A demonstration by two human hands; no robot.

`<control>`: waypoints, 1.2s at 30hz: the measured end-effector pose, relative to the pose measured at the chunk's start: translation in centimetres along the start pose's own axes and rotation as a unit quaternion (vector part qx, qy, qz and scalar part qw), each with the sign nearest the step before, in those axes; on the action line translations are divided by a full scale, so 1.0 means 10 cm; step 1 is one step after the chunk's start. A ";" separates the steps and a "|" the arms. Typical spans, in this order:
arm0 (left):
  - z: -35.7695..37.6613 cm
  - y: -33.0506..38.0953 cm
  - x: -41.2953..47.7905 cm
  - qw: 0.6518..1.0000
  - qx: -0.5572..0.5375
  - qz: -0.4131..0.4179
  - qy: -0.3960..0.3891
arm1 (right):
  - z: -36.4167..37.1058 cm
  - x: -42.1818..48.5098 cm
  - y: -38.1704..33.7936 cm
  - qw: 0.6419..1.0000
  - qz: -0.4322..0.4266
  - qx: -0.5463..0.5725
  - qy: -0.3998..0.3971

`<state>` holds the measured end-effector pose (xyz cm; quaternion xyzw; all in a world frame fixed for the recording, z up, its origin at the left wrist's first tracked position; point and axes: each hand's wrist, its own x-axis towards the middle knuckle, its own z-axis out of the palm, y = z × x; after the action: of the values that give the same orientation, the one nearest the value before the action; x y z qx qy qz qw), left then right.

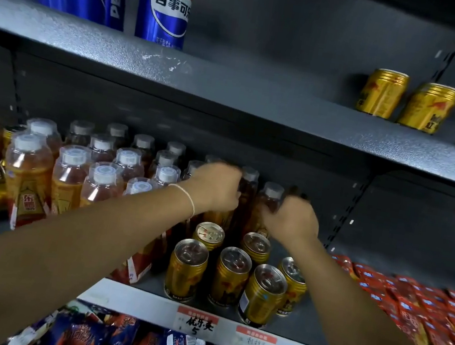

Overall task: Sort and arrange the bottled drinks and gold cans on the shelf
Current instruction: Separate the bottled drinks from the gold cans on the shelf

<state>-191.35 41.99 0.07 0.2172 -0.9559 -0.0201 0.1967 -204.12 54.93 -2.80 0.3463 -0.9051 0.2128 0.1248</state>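
Two full amber bottles sit at the back of the middle shelf, behind the gold cans: my left hand wraps the darker bottle, my right hand the white-capped bottle; likely heavyish, slick thin plastic, so I'd hold at the shoulder, no squeezing.

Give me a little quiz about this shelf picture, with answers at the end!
1. True or false: the tall blue metal cola cans stand on the grey metal shelf above the clear plastic bottles of amber drink.
2. How many short gold metal cans show on that upper shelf?
3. The left hand and right hand both grip: A bottles, B gold cans, C nothing.
Key: 1 true; 2 three; 3 A.
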 end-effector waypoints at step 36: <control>-0.31 -0.10 -0.23 0.983 -0.158 0.070 0.069 | -0.36 -0.59 -0.50 0.986 -0.094 -0.035 0.135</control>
<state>-187.83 42.16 1.98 0.1164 -0.9377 -0.1420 0.2949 -196.12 56.69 -0.37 0.3936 -0.8501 0.2133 0.2772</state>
